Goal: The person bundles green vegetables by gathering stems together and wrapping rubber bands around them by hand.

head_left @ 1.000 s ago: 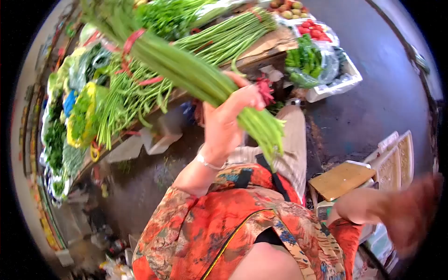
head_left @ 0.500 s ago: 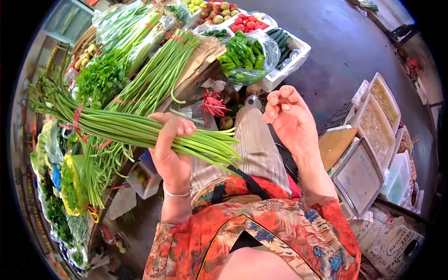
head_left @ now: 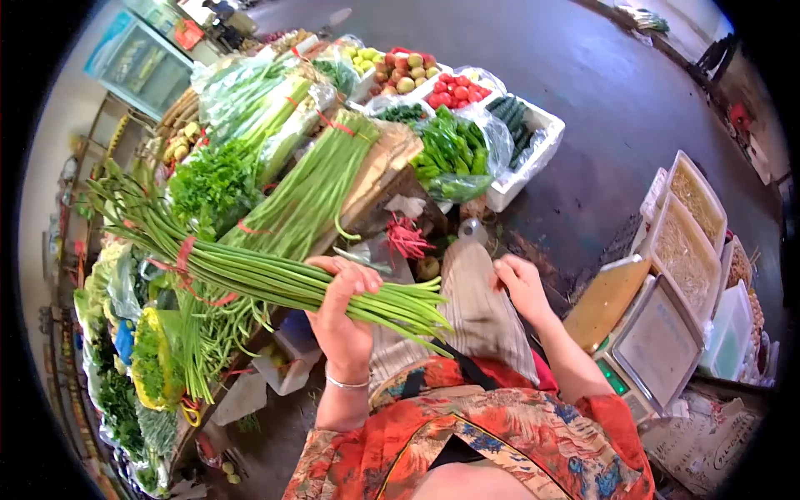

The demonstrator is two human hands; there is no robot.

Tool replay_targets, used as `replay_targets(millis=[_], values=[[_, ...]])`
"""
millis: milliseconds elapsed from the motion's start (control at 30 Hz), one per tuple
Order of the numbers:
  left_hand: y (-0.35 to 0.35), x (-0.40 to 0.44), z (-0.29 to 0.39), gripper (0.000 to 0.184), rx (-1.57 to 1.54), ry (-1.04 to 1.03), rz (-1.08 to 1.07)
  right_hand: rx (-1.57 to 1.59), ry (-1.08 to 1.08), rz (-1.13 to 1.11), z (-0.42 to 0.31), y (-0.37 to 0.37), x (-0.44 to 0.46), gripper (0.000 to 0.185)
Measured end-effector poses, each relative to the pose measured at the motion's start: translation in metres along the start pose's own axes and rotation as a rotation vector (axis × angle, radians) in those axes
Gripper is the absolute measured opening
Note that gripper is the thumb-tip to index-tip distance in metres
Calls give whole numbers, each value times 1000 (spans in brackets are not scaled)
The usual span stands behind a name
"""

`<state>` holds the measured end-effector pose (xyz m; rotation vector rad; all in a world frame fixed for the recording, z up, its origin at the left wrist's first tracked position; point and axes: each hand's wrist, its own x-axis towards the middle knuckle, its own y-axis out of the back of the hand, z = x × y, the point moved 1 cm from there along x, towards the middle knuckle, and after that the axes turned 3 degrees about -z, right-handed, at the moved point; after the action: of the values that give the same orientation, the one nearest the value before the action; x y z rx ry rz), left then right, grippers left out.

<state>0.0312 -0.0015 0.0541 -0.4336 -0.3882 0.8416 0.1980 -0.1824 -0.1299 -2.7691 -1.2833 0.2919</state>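
Note:
My left hand (head_left: 343, 312) is closed around the cut ends of a bunch of garlic scapes (head_left: 275, 277), long green stems bound with red tape. The bunch slants over the edge of the vegetable stall, its thin tips reaching to the upper left. Under it on the stall lies a similar bundle of long green stalks (head_left: 321, 175). Above my right knee hangs my right hand (head_left: 523, 287), with its fingers curled in and nothing visible in them. A bunch of red ties (head_left: 406, 237) hangs at the stall's edge, between my two hands.
Leafy celery (head_left: 218, 179) and bagged greens cover the stall at left. Green peppers (head_left: 450, 154), tomatoes (head_left: 457, 90) and a white foam box of cucumbers (head_left: 550, 143) stand ahead. At right are a scale (head_left: 654, 337) and tubs of sprouts (head_left: 685, 246). A glass-door fridge (head_left: 146, 67) stands at upper left.
My right hand has come down from its raised, palm-up pose to near my knee. My left hand still grips the garlic scapes. The view has shifted, bringing more of the fridge into sight.

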Motion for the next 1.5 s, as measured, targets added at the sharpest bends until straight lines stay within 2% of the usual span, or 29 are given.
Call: replay_targets(millis=[33, 100, 167, 200, 267, 300, 367, 400, 433, 500, 567, 633, 667, 700, 733, 767, 833, 867, 1000, 1033, 1100, 1133, 1233, 1367, 1500], values=[[0, 0, 0, 14, 7, -11, 13, -85, -74, 17, 20, 5, -4, 14], [3, 1, -1, 15, 3, -6, 15, -633, 233, 183, 37, 0, -18, 20], [3, 2, -1, 13, 46, 1, -9, -865, 372, 230, 52, -7, -33, 23], [2, 2, -2, 13, 50, -9, -3, -848, 400, 223, 59, -10, -39, 23], [-1, 3, -1, 13, 62, -23, 6, -807, 229, 194, 62, -9, -43, 29], [-4, 3, -1, 13, 56, -10, 12, -800, 249, 194, 48, -5, -39, 29], [-2, 3, -5, 13, 50, 13, -6, -850, -232, -242, 15, 6, -31, 45], [-4, 3, -5, 13, 48, 4, -11, -800, -287, -384, 3, 11, -22, 64], [-5, 2, -7, 13, 39, 22, -17, -803, -281, -382, -11, 7, -20, 64], [-8, -1, -10, 13, 36, 46, -19, -557, 239, -208, -51, -21, -26, 74], [-13, -3, -14, 13, 55, 30, -37, -584, 334, -256, -98, -50, -30, 93], [-17, -7, -18, 12, 112, 45, -35, -610, 333, -313, -111, -75, -32, 106], [-19, -9, -20, 11, 122, 70, -32, -640, 416, -334, -109, -85, -30, 109], [-20, -10, -22, 10, 129, 86, -33, -655, 500, -317, -107, -95, -29, 107], [-21, -11, -23, 9, 283, 9, -61, -638, 509, -273, -99, -100, -28, 102], [-22, -10, -22, 11, 163, 86, -22, -621, 523, -227, -91, -105, -25, 98], [-21, -10, -24, 13, 42, 107, -22, -544, 351, -214, -78, -102, -21, 87], [-20, -10, -24, 14, 45, 127, -18, -459, 412, -175, -66, -102, -20, 75], [-12, -10, -34, 13, -23, 144, -80, -462, 380, -219, -56, -94, -20, 67], [-18, -11, -27, 12, 84, 149, -60, -508, 435, -219, -53, -91, -19, 64], [-17, -11, -29, 12, 10, 171, -82, -456, 364, -266, -47, -89, -18, 62], [-17, -11, -30, 13, -4, 171, -92, -415, 434, -231, -47, -90, -19, 57], [-19, -10, -32, 13, -2, 150, -42, -324, 355, -282, -45, -91, -18, 49], [-18, -8, -23, 13, 84, 217, 0, -247, 354, -295, -33, -101, -17, 41], [-8, -3, -21, 14, 26, 173, -20, -212, 335, -270, -37, -111, -19, 35]])
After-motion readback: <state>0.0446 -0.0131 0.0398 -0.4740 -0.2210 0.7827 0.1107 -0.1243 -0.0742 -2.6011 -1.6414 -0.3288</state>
